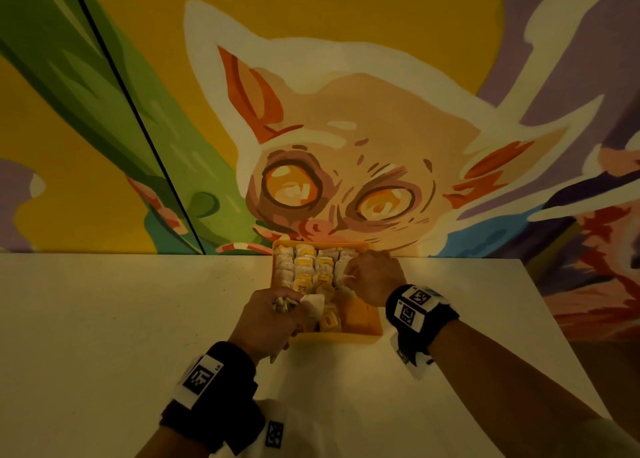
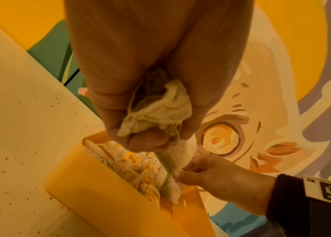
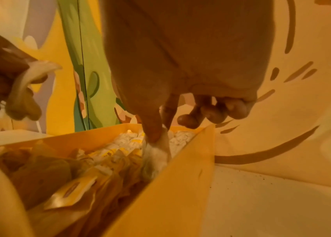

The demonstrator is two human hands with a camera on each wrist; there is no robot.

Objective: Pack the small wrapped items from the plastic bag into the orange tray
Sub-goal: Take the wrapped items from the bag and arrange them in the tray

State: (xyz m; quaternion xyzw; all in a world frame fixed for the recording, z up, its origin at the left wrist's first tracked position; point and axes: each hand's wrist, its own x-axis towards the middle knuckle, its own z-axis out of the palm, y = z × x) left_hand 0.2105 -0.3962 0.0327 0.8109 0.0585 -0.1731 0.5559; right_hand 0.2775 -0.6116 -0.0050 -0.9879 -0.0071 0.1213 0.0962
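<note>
The orange tray (image 1: 367, 326) stands on the white table against the wall. Rows of small white wrapped items (image 1: 304, 267) with yellow labels fill its far part. My left hand (image 1: 287, 305) hovers over the tray's near left corner and grips a crumpled bunch of wrapped items (image 2: 160, 110) with trailing strings. My right hand (image 3: 160, 133) reaches into the tray by its right wall (image 3: 180, 184); its thumb and forefinger pinch one white wrapped item (image 3: 158, 154). A crinkled clear plastic bag (image 3: 45, 173) with yellow-labelled items lies in the tray's near end.
The painted mural wall (image 1: 346, 145) rises directly behind the tray. The speckled white table (image 1: 104, 319) stretches left of the tray, and its right edge (image 1: 540, 301) runs diagonally near my right arm.
</note>
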